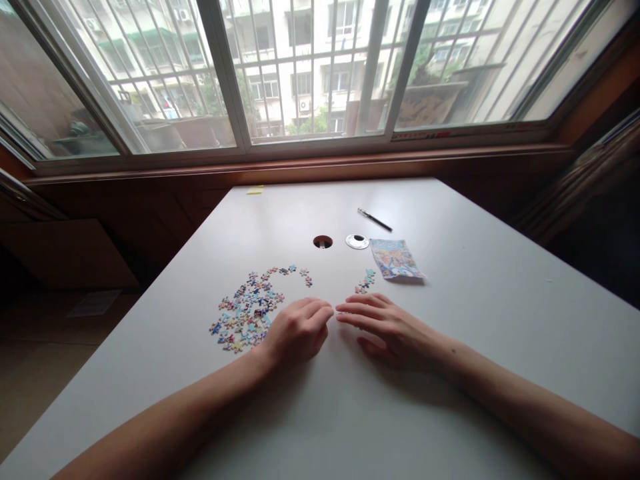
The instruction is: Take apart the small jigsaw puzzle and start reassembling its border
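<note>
A loose pile of small jigsaw puzzle pieces in many colours lies on the white table. My left hand rests at the pile's right edge with its fingers curled in; whatever they hold, if anything, is hidden. Close by on the right, my right hand has its fingers stretched toward the left hand's fingertips. Just beyond those fingers sits a short cluster of puzzle pieces. A creased picture sheet with a colourful printed scene lies farther back on the right.
On the white table, a round cable hole has its silver ring cover lying beside it. A black pen lies behind the sheet. Yellow tape marks the far edge, below a barred window.
</note>
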Available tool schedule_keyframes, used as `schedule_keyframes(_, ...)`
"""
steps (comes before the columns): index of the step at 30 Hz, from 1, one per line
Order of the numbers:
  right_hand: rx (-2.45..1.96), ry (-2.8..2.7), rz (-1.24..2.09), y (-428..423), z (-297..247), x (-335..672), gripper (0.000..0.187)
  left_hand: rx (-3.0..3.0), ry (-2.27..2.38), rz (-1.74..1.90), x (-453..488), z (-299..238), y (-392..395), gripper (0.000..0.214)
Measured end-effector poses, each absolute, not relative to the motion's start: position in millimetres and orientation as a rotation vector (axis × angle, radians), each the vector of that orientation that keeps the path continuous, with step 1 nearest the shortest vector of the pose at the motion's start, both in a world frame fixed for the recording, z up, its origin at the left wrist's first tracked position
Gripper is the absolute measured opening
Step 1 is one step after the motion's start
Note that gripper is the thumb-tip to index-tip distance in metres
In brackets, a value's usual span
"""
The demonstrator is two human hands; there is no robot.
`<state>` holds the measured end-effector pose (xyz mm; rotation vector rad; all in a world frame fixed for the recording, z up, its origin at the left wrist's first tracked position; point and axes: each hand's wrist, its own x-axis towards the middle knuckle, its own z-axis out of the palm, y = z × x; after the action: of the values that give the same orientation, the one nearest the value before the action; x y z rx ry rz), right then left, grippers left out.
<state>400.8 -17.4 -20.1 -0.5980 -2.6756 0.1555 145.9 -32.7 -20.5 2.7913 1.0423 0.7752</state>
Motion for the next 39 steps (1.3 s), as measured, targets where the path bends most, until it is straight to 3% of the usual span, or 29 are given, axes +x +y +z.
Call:
schedule_keyframes(5, -0.628, -2.681, 0.143, -18, -20, 400, 0.044, 2.859, 1.473, 0.568, 141, -13, -24, 0.033)
schedule_keyframes(9, -0.647, -2.659, 0.156, -16, -23, 401, 0.039, 2.855, 1.654, 0.397, 140, -10, -23, 0.023)
schedule_keyframes(12, -0.662, -2.645, 0.172, -16, -24, 401, 0.038, 2.826, 1.756, 0.429, 137, -15, -19, 0.041)
schedule_keyframes(15, -0.670, -2.648, 0.176, -17, -23, 401, 0.037, 2.837, 1.683, 0.443, 135, -18, -16, 0.051)
schedule_keyframes(19, -0.701, -2.635, 0.184, -18, -23, 400, 0.035, 2.932, 1.401, 0.416, 138, -15, -22, 0.037)
schedule_keyframes(24, -0.706, -2.628, 0.179, -17, -24, 401, 0.046, 3.070, 0.894, 0.486, 145, -12, -33, 0.029)
schedule_keyframes(27, -0.682, -2.674, 0.182, -17, -23, 400, 0.041, 3.040, 1.129, 0.501, 141, -9, -27, 0.021)
schedule_keyframes(32, -0.766, -2.612, 0.147, -18, -20, 398, 0.033, 2.813, 1.900, 0.462, 126, -8, -9, 0.045)
schedule_keyframes(39, -0.932, -2.522, 0.073, -19, -23, 396, 0.035, 2.955, 1.356, 0.400, 142, -10, -33, 0.040)
